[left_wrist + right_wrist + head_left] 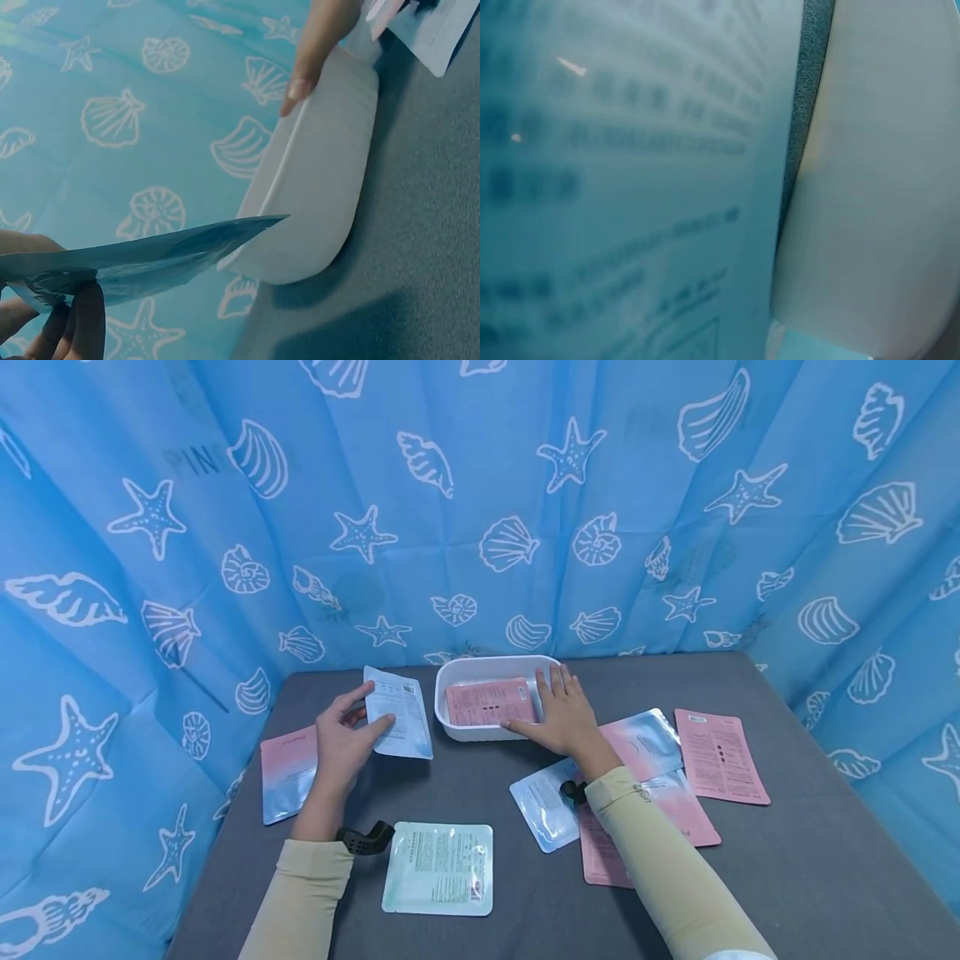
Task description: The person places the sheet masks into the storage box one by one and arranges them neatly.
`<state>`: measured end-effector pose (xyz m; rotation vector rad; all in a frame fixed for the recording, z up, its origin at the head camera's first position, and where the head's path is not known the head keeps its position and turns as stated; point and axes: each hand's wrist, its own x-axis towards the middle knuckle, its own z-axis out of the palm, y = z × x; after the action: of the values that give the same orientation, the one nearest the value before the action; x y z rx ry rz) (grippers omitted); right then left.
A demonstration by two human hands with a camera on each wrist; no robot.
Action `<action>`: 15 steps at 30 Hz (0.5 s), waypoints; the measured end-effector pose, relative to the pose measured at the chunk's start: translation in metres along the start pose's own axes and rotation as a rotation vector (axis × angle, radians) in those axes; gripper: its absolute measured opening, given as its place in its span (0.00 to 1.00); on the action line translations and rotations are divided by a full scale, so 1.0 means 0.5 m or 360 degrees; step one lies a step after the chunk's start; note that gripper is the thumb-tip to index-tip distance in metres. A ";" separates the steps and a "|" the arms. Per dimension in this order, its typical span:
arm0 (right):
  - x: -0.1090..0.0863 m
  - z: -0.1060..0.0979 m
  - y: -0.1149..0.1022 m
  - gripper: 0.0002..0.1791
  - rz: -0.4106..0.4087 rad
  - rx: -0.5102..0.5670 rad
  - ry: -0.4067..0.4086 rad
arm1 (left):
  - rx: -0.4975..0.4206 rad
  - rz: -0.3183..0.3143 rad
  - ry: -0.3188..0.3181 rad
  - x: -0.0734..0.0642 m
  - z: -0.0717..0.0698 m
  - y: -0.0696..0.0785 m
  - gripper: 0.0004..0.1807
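A light-blue sheet mask packet (pixel 399 714) is pinched between the thumb and fingers of my left hand (pixel 345 735), raised above the table just left of a white plastic tub (pixel 442 710). In the left wrist view the packet (pixel 172 251) appears nearly edge-on. Inside the tub lies a pink packet (pixel 491 702), printed side up. My right hand (pixel 562 718) rests over the tub's right end with fingers spread and straight, its thumb at the front rim. The right wrist view shows the tub's wall (pixel 877 180) beside a blurred printed packet (pixel 630 195).
A pink-and-blue packet (pixel 288 772) lies at the left, and a pale green one (pixel 438 868) at the front. Several overlapping pink and silver packets (pixel 543 806) lie under the right forearm. Another pink packet (pixel 722 756) is farther right. A blue shell-print curtain (pixel 480 593) hangs behind the grey table.
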<state>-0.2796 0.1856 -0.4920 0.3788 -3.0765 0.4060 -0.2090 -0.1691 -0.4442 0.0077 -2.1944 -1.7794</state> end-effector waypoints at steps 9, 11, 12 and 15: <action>-0.001 -0.001 -0.001 0.70 0.0013 0.0016 -0.0008 | -0.0157 -0.0039 -0.0021 -0.001 0.018 0.011 0.34; -0.001 -0.001 -0.002 0.70 0.0015 0.0017 -0.0009 | -0.0200 -0.0053 -0.0026 -0.001 0.022 0.009 0.34; 0.000 -0.001 -0.002 0.69 0.0015 0.0018 -0.0007 | -0.0219 -0.0060 -0.0032 -0.002 0.025 0.008 0.34; -0.001 -0.001 -0.002 0.69 0.0016 0.0017 -0.0015 | -0.0250 -0.0099 -0.0041 -0.003 0.032 0.003 0.34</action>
<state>-0.2791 0.1850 -0.4914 0.3665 -3.0879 0.4222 -0.2112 -0.1531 -0.4460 0.0178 -2.0868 -1.9914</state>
